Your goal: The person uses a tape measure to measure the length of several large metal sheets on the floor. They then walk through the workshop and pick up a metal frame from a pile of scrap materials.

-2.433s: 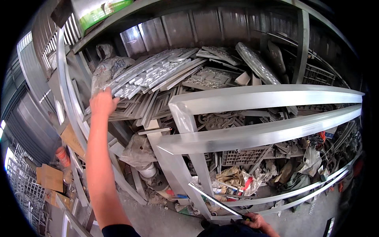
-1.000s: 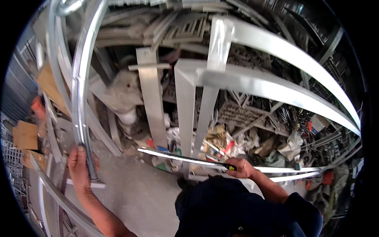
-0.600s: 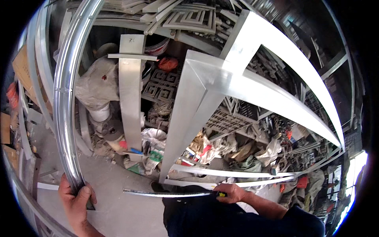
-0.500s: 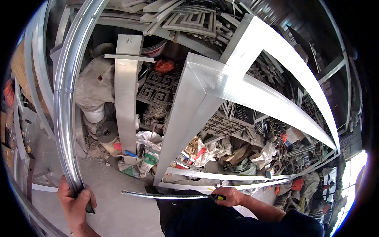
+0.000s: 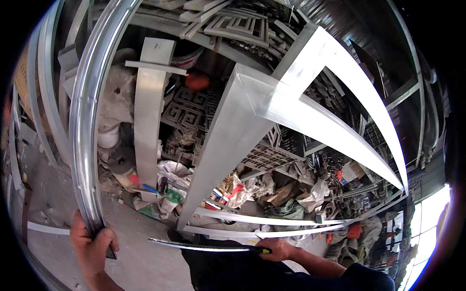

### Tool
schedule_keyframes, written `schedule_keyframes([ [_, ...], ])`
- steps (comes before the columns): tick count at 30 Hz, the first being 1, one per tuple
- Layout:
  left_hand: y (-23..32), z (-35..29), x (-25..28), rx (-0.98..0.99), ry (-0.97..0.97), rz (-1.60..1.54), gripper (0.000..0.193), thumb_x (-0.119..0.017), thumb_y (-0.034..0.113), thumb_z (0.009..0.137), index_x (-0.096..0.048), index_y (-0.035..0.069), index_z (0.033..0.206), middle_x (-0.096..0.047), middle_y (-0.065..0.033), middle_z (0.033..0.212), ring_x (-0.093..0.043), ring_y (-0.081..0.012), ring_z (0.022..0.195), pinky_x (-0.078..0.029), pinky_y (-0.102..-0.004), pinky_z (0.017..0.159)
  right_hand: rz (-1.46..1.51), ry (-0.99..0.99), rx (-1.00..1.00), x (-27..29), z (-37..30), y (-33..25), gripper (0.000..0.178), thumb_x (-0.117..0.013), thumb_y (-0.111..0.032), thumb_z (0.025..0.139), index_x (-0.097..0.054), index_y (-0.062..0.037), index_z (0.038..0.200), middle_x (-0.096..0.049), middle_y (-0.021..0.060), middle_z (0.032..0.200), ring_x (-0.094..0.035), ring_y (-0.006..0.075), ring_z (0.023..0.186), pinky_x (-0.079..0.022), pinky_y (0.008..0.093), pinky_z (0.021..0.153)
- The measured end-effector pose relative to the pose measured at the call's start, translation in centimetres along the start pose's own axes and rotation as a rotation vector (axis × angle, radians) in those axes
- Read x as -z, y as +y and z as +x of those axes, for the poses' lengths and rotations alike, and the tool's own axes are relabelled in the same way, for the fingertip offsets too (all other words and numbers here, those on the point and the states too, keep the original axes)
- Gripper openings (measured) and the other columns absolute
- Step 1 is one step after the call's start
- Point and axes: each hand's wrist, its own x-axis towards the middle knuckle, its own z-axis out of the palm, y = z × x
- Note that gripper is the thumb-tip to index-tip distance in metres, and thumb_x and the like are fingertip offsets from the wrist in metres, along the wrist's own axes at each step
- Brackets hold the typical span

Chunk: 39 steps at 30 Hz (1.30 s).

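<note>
At the lower left, my left hand (image 5: pixel 93 242) grips the near end of a long shiny metal rail (image 5: pixel 83 131), fingers and thumb wrapped round it. The rail runs away from me, upward along the left. My right hand (image 5: pixel 277 250) is closed on a black and yellow tape measure (image 5: pixel 263 250). Its blade (image 5: pixel 204 247) is drawn out to the left, its free end hanging a little right of my left hand and apart from the rail. Much of the tape's case is hidden by my fingers.
A large welded frame of silvery metal box tube (image 5: pixel 228 126) stands ahead and to the right. Behind it are a metal post with a crosspiece (image 5: pixel 149 106), lattice panels (image 5: pixel 187 109), sacks (image 5: pixel 174 182) and a heap of metal offcuts (image 5: pixel 238 24). Curved metal bars (image 5: pixel 46 92) stand at the far left.
The view has shifted slightly, so the frame and post sit a little further left. My right hand and the tape have moved slightly left and down; both grips stay the same.
</note>
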Motion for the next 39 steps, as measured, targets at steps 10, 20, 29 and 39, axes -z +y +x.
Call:
schedule_keyframes([
  [10,-1.4,-0.3,0.6,-0.031,0.056,0.046,0.061,-0.063,0.013,0.08,-0.038,0.0,0.134,-0.049,-0.0028,0.063,-0.045,-0.008,0.044,-0.039,-0.0223,0.039,-0.006,-0.055,-0.06,0.0,0.2,-1.2,0.045,-0.065,-0.027,0.081,-0.056,-0.0045,0.119,-0.06,0.0162,0.113,-0.059,0.0309,0.105,-0.048,0.0378,0.091],
  [20,2.0,-0.9,0.2,-0.089,0.052,0.145,0.043,-0.061,0.006,0.079,-0.047,0.0,0.119,-0.046,-0.0008,0.065,-0.045,-0.0079,0.047,-0.041,-0.0233,0.042,-0.001,-0.075,0.008,-1.0,0.1,0.8,0.046,-0.063,-0.033,0.085,-0.055,-0.006,0.122,-0.058,0.0146,0.116,-0.057,0.0292,0.109,-0.045,0.0374,0.094],
  [29,25.3,4.0,-1.6,-0.628,0.07,0.972,0.047,-0.071,0.015,0.071,-0.06,-0.002,0.113,-0.06,-0.0072,0.092,-0.057,-0.0156,0.085,-0.046,-0.0307,0.079,0.072,0.1,0.246,-1.4,1.5,1.4,0.046,-0.064,-0.034,0.084,-0.055,-0.0076,0.121,-0.059,0.0151,0.115,-0.059,0.032,0.104,-0.048,0.0388,0.089],
  [39,28.5,13.3,-21.3,-0.925,0.135,1.471,0.042,-0.059,0.041,0.086,-0.061,0.0,0.082,-0.065,-0.0215,0.087,-0.064,-0.0373,0.085,-0.052,-0.0474,0.073,0.211,0.444,0.203,-3.0,-1.5,2.5,0.048,-0.067,-0.034,0.082,-0.057,-0.0077,0.12,-0.06,0.0188,0.113,-0.059,0.0361,0.104,-0.048,0.0409,0.089],
])
